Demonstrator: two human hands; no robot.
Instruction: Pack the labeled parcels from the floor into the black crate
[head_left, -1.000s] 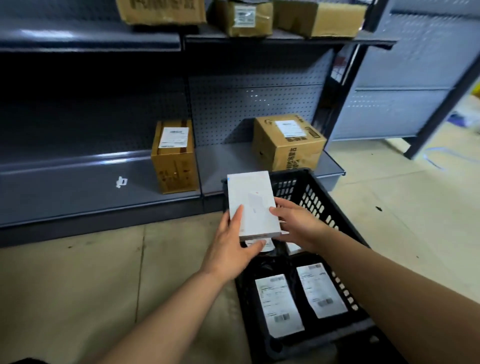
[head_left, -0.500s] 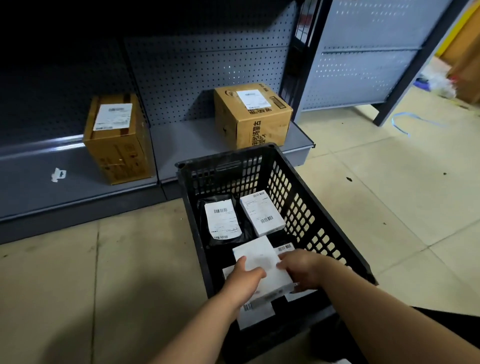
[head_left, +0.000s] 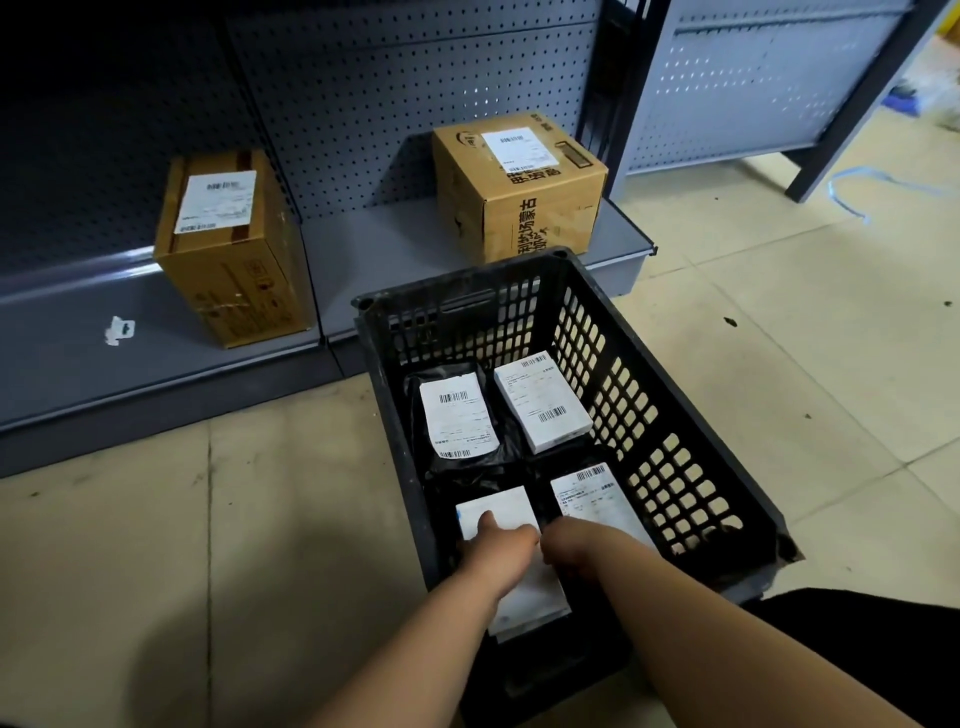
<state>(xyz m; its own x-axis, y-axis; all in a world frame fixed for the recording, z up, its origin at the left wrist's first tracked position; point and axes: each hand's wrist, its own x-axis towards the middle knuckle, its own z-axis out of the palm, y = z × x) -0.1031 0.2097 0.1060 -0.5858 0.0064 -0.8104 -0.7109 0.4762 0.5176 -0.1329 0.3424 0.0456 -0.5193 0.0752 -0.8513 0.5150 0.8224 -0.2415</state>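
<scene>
Lowered white parcel under both hands, inside crate.

Black crate — matt, scuffed plastic

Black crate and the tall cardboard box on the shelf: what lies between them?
Head view: only bare floor tile and the grey shelf's front edge separate the black crate from the tall cardboard box.

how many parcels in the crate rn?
4 visible in the black crate: black bag far left, white box far right, labeled parcel near right, white box under both hands near left. More may be hidden.
</scene>
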